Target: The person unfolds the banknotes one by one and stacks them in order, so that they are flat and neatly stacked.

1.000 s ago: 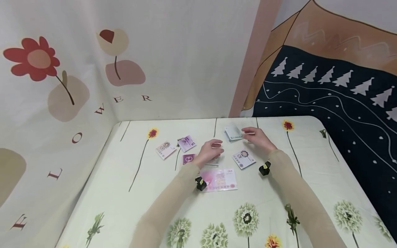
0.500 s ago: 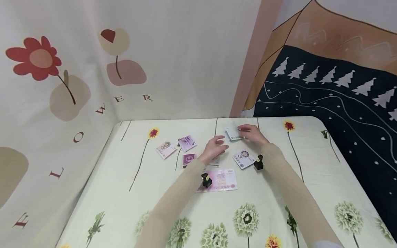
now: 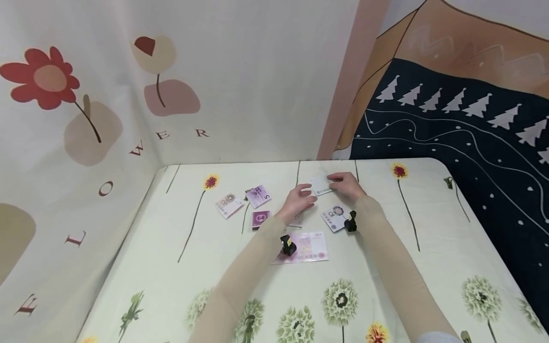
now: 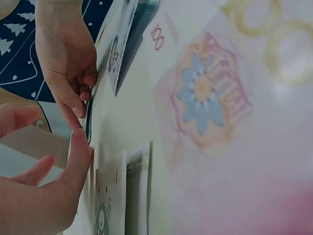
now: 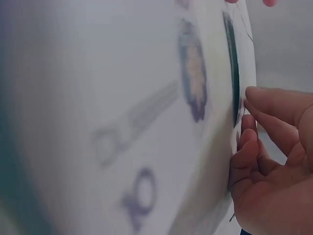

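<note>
Both forearms reach forward — left hand (image 3: pixel 300 200) and right hand (image 3: pixel 347 185) close together, fingers loosely curled.
</note>
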A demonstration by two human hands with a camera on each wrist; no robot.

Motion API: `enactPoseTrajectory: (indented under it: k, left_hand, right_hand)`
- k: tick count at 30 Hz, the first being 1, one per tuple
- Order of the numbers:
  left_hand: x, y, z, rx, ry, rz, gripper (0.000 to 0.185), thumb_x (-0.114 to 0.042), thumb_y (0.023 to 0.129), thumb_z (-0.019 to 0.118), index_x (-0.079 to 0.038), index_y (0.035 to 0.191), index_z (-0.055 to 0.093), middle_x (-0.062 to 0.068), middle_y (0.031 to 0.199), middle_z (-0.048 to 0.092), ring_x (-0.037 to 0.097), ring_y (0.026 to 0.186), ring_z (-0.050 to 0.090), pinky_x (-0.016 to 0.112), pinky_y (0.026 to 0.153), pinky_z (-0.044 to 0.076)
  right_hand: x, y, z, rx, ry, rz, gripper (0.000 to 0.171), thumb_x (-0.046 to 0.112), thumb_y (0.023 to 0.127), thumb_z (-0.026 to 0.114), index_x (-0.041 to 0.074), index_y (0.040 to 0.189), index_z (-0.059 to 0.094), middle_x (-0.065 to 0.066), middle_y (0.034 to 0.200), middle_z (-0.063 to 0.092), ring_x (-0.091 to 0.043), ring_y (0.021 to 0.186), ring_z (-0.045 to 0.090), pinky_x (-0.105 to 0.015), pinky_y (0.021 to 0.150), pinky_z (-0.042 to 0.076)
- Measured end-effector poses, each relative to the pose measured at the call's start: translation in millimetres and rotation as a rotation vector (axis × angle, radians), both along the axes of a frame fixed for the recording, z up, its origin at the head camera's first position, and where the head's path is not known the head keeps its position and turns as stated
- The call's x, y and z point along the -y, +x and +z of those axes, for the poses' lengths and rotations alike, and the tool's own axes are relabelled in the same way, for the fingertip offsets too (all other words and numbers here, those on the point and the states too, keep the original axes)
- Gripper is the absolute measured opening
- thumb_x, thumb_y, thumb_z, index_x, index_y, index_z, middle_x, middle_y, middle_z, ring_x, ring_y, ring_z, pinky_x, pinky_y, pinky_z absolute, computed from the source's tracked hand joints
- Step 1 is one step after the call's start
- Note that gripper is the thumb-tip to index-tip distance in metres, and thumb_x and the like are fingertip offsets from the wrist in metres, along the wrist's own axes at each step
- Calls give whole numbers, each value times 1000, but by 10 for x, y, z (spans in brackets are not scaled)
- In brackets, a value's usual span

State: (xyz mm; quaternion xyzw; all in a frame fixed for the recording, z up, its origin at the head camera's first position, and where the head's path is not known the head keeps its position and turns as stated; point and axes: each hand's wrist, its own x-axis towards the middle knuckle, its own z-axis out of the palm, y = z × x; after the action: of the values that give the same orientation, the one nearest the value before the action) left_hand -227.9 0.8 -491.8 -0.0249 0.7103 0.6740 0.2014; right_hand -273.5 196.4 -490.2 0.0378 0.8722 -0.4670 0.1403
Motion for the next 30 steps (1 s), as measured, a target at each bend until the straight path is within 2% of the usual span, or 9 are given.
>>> enactPoseTrajectory:
  k: [4, 7, 10, 15, 21, 24, 28, 30]
  left_hand:
    - [-33, -4, 15, -4, 31, -1, 59, -2, 86, 65, -5, 141, 44, 24, 140, 44, 31, 115, 57, 27, 89, 52]
    - [-55, 2, 44, -21, 22, -26, 61, -4, 85, 64, -6, 142, 43, 26, 143, 41, 32, 120, 54, 31, 95, 48]
    - [-80, -1, 72, -1, 45, -41, 63, -4, 85, 62, -8, 144, 40, 26, 146, 36, 32, 124, 50, 33, 99, 45]
    - [-98, -30, 71, 81, 150, -2, 62, 1, 88, 56, -10, 146, 37, 23, 148, 33, 30, 126, 48, 33, 102, 43]
    - [-78, -86, 20, 130, 310, 42, 61, 8, 88, 51, -7, 145, 36, 24, 147, 33, 32, 127, 45, 36, 107, 36]
    - [-82, -117, -9, 141, 372, 77, 58, 10, 88, 50, -5, 143, 38, 23, 142, 37, 29, 121, 48, 34, 105, 38]
    - [-113, -147, -41, 141, 434, 122, 57, 14, 87, 48, -2, 142, 39, 18, 122, 47, 19, 98, 52, 28, 93, 44]
    - [-136, -153, -57, 135, 470, 140, 58, 16, 86, 46, 1, 141, 38, 17, 116, 47, 18, 93, 52, 27, 89, 46]
  right_hand:
    - [4, -2, 2, 9, 1, -15, 39, 6, 92, 60, 2, 130, 58, -18, 136, 52, -31, 126, 44, -43, 109, 32]
    - [5, 5, -5, -7, 1, -17, 39, 5, 91, 61, 1, 129, 59, -18, 136, 52, -32, 126, 45, -43, 108, 33]
    - [4, 17, -14, -24, -3, -22, 39, 3, 90, 61, 1, 129, 59, -18, 135, 52, -33, 125, 45, -43, 107, 34]
    - [-3, 33, -36, -38, -10, -42, 40, 1, 90, 62, 2, 129, 59, -17, 133, 54, -31, 123, 47, -42, 106, 36]
    - [-5, 38, -49, -41, -4, -55, 41, 1, 89, 62, 3, 130, 59, -17, 130, 55, -30, 120, 48, -42, 106, 36]
    - [-1, 35, -52, -45, -6, -56, 41, 0, 89, 62, 2, 130, 59, -17, 130, 56, -30, 119, 49, -42, 105, 37]
    - [8, 41, -65, -44, -16, -53, 42, 0, 89, 62, 3, 131, 59, -17, 129, 55, -30, 118, 48, -42, 104, 37]
    - [9, 55, -74, -42, -15, -40, 43, 0, 90, 61, 3, 132, 58, -17, 131, 53, -29, 118, 47, -42, 105, 37]
